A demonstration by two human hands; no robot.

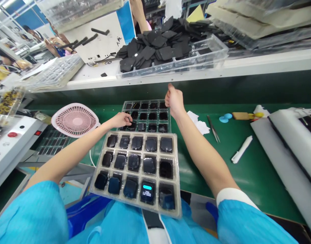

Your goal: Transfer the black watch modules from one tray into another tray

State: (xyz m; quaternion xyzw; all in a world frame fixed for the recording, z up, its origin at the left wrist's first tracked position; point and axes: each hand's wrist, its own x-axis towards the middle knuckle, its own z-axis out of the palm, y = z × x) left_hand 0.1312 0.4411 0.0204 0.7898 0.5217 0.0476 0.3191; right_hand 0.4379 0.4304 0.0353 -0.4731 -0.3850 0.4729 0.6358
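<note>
A clear plastic tray (177, 176) of several dark square screen modules rests on my lap; one module (147, 191) in its front row is lit. Behind it a second, darker tray (146, 101) lies on the green belt. My left hand (123, 119) reaches onto that far tray's near-left corner, fingertips on a module. My right hand (174, 100) is raised above the far tray's right end, fingers curled, thumb up; whether it holds something I cannot tell.
A pink fan (75, 119) lies left of the trays. Tweezers (213, 128), white paper (199, 123), a white tool (241, 149) and blue discs (225, 118) lie on the belt at right. White foam rolls (284, 149) stand far right. A bin of black pads (211, 51) sits on the shelf above.
</note>
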